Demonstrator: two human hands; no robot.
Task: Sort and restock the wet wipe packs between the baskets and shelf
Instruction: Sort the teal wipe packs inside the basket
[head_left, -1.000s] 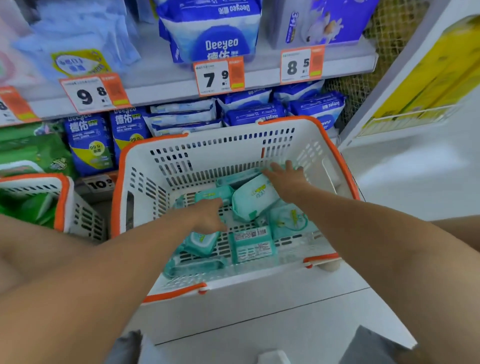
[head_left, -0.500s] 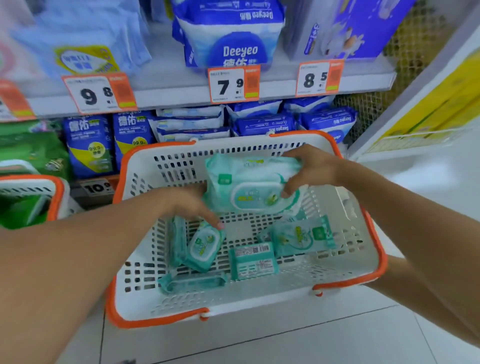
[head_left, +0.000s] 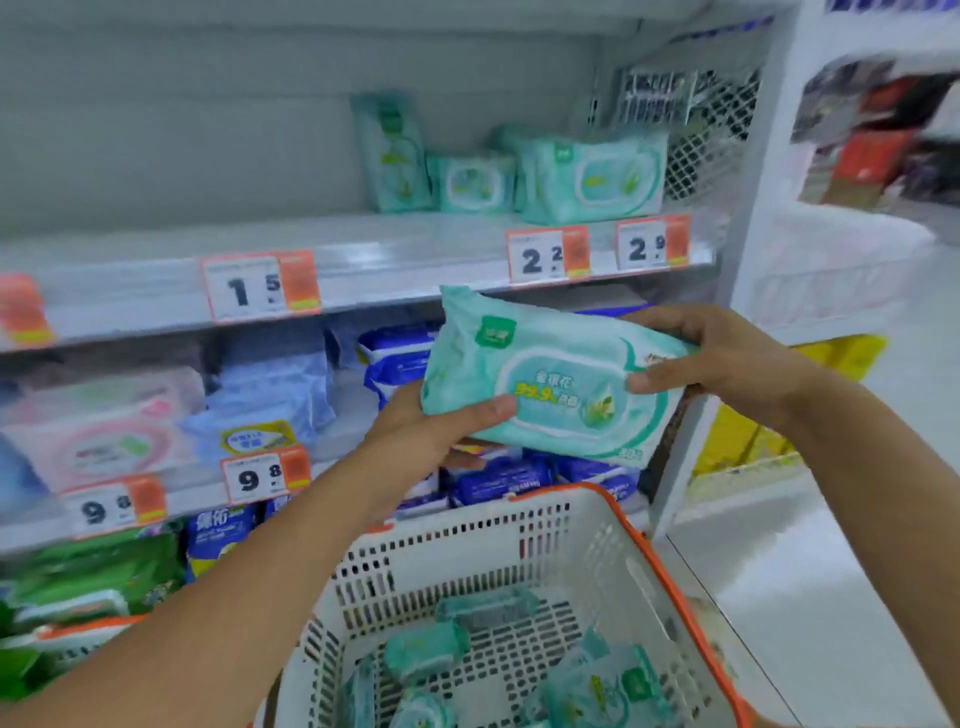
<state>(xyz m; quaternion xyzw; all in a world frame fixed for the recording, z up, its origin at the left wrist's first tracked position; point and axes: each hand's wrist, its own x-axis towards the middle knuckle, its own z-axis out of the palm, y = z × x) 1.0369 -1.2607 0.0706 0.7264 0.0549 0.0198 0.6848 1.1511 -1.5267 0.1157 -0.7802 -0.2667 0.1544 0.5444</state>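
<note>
A large mint-green wet wipe pack (head_left: 556, 379) is held up in the air between both hands, above the far rim of the white basket (head_left: 597, 551) and in front of the shelf edge. The left hand (head_left: 441, 431) grips its lower left corner, thumb across the front and the other fingers curled beneath. The right hand (head_left: 727, 358) pinches the pack's right end, fingers clamped on top and thumb pressed against the front. The pack is tilted, label side facing the camera.

Below, the basket with its orange rim holds several smaller green packs (head_left: 426, 654) scattered over its slotted bottom. On the upper shelf (head_left: 363, 265), toward its right end, matching green packs (head_left: 592, 176) stand against the back, above price tags (head_left: 548, 254) clipped to the front edge. The shelf below carries blue and pink packs. At the lower left corner a second basket (head_left: 67, 639) shows partly, with green packs in it.
</note>
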